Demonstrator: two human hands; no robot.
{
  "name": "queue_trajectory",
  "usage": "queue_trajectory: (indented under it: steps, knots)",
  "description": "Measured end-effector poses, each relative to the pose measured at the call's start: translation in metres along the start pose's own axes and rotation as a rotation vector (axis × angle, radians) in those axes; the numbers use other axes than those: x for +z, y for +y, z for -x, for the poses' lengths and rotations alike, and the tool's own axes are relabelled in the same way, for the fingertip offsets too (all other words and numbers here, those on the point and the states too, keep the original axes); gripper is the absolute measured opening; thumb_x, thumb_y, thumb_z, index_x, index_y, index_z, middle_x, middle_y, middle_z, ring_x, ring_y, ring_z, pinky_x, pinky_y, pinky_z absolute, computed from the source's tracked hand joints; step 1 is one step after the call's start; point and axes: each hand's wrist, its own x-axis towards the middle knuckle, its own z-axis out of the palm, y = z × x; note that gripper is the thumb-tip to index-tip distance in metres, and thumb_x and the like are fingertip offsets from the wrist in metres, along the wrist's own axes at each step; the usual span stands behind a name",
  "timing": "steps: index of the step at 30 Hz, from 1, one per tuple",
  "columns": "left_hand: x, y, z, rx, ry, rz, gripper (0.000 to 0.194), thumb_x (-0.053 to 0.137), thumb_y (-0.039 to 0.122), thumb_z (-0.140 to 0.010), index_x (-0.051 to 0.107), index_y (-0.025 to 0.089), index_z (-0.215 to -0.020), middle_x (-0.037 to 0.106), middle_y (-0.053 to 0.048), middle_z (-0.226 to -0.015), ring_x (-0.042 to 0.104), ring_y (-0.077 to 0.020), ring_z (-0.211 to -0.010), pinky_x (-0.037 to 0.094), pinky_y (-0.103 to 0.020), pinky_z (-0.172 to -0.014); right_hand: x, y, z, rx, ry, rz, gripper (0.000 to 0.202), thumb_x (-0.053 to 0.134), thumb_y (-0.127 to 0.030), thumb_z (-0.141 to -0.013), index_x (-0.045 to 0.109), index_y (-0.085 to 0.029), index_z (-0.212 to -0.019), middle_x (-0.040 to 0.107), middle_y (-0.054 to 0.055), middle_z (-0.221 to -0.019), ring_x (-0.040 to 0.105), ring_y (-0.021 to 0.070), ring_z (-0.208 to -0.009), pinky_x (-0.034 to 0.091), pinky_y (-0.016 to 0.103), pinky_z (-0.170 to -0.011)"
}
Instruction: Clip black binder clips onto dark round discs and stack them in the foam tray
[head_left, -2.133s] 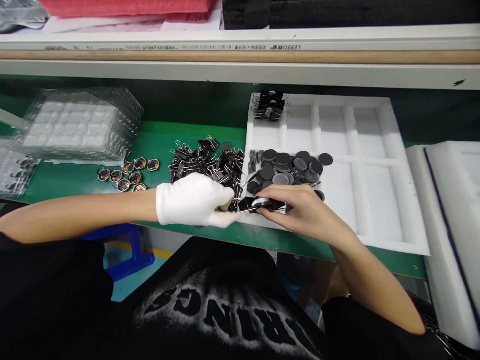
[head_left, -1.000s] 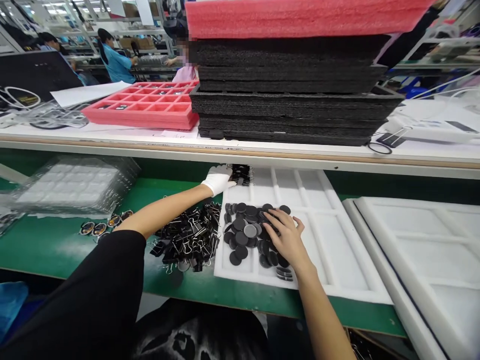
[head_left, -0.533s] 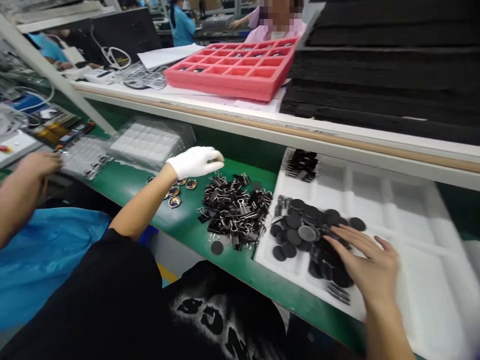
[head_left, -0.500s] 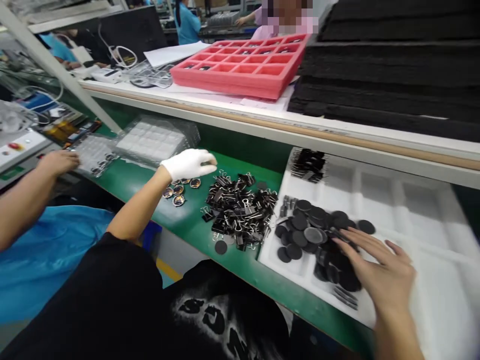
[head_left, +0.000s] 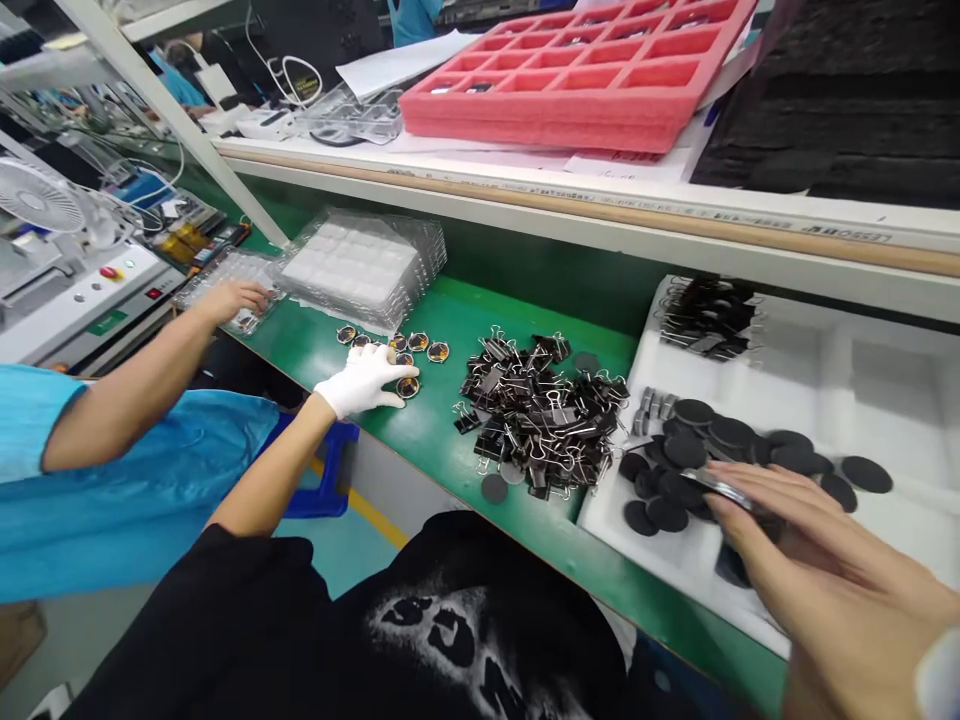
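Head view. Left hand point(head_left: 360, 381), white-gloved, down among small round watch heads point(head_left: 405, 360) on green table point(head_left: 435, 420), thumb and fingertips spread at the nearest one; can't tell if gripping. Right hand point(head_left: 832, 560), bare, thumb and fingers pinched on thin silvery-edged piece point(head_left: 720, 488), probably disc-shaped, too blurred to be sure. Held right over black discs point(head_left: 684, 449), heaped in near-left part of white foam tray point(head_left: 810, 365). Hands well apart. In far-left compartment of same tray, packed binder clips point(head_left: 712, 317). Between hands, on table, loose clip pile point(head_left: 540, 410), black with wire handles; loose discs point(head_left: 493, 488) just beside near edge of pile. Behind watch heads, stack of clear plastic trays point(head_left: 360, 262). Farther left, co-worker's hand point(head_left: 236, 298) at flat clear tray point(head_left: 225, 272). Up on shelf point(head_left: 570, 215), red foam tray point(head_left: 540, 118) beside black foam stack point(head_left: 862, 100). Far left, white fan point(head_left: 45, 198).
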Motion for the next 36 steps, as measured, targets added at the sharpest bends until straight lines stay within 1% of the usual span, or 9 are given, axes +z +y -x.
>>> queue_trajectory:
  steps: [5,10,13,16,20,23,27,33,36]
  knots:
    - [0.001,0.012,-0.013,0.104,0.015,0.005,0.064,0.068,0.067,-0.083,0.066,0.022,-0.128,0.058,-0.014,-0.117,0.050,-0.0335,-0.110,0.034,-0.046,-0.095,0.029,-0.021,0.006,0.016,-0.118,-0.045,0.025,0.079,-0.011,-0.080,0.079,-0.030,-0.097,0.078,0.001,-0.092,0.073,0.0234,-0.082,0.058,0.042,-0.079]
    - [0.004,0.032,-0.014,0.099,0.114,0.017,0.051,0.067,0.060,-0.086,0.068,0.018,-0.113,0.063,-0.012,-0.109,0.054,-0.0314,-0.108,0.035,-0.045,-0.094,0.059,-0.038,0.018,0.380,-0.214,-0.238,0.018,0.073,-0.025,-0.091,0.078,-0.030,-0.107,0.078,0.001,-0.091,0.072,0.0164,-0.073,0.059,0.028,-0.063]
    - [-0.011,0.058,-0.012,0.089,0.307,0.127,0.048,0.072,0.057,-0.082,0.066,0.017,-0.107,0.066,-0.013,-0.113,0.058,-0.0308,-0.111,0.038,-0.044,-0.098,0.079,-0.045,0.019,0.543,-0.295,-0.468,0.017,0.071,-0.031,-0.092,0.077,-0.027,-0.108,0.078,0.003,-0.093,0.073,0.0166,-0.073,0.062,0.028,-0.065]
    - [-0.040,0.101,-0.012,0.197,0.419,0.304,0.048,0.071,0.053,-0.084,0.062,0.016,-0.114,0.071,-0.009,-0.107,0.066,-0.0237,-0.097,0.046,-0.037,-0.089,0.089,-0.051,0.017,0.564,-0.317,-0.587,0.018,0.072,-0.032,-0.092,0.076,-0.027,-0.108,0.078,0.004,-0.098,0.075,0.0179,-0.081,0.062,0.030,-0.070]
    - [-0.077,0.161,-0.020,0.399,0.500,0.281,0.043,0.065,0.051,-0.090,0.063,0.016,-0.115,0.073,-0.005,-0.089,0.070,-0.0219,-0.078,0.049,-0.035,-0.075,0.084,-0.060,0.013,0.398,-0.114,-0.400,0.022,0.073,-0.023,-0.091,0.073,-0.030,-0.112,0.076,0.002,-0.095,0.072,0.0175,-0.084,0.060,0.032,-0.075]
    - [-0.094,0.190,-0.027,0.493,0.502,0.251,0.036,0.063,0.045,-0.090,0.065,0.016,-0.112,0.073,-0.005,-0.085,0.072,-0.0235,-0.078,0.050,-0.035,-0.072,0.074,-0.062,0.008,0.026,0.024,-0.111,0.030,0.073,-0.010,-0.087,0.073,-0.029,-0.110,0.076,0.003,-0.100,0.071,0.0206,-0.091,0.056,0.038,-0.081]
    - [-0.104,0.210,-0.033,0.516,0.375,0.377,0.038,0.068,0.042,-0.082,0.066,0.019,-0.113,0.076,-0.004,-0.096,0.074,-0.0246,-0.086,0.054,-0.035,-0.076,0.060,-0.055,0.004,-0.392,-0.055,0.249,0.039,0.071,0.001,-0.086,0.071,-0.023,-0.116,0.079,0.007,-0.109,0.074,0.0253,-0.102,0.048,0.044,-0.085]
    - [-0.102,0.219,-0.034,0.480,0.290,0.407,0.045,0.072,0.039,-0.079,0.065,0.019,-0.118,0.077,-0.004,-0.104,0.074,-0.0247,-0.090,0.054,-0.036,-0.082,0.045,-0.044,0.009,-0.491,-0.265,0.460,0.031,0.071,-0.008,-0.089,0.069,-0.022,-0.117,0.079,0.005,-0.118,0.073,0.0275,-0.112,0.038,0.050,-0.100]
    - [-0.098,0.221,-0.032,0.503,0.312,0.336,0.042,0.071,0.042,-0.084,0.064,0.018,-0.118,0.075,-0.005,-0.099,0.073,-0.0236,-0.087,0.051,-0.036,-0.081,0.046,-0.041,0.016,-0.379,-0.204,0.358,0.030,0.074,-0.014,-0.088,0.071,-0.025,-0.115,0.075,0.008,-0.124,0.070,0.0292,-0.115,0.043,0.051,-0.099]
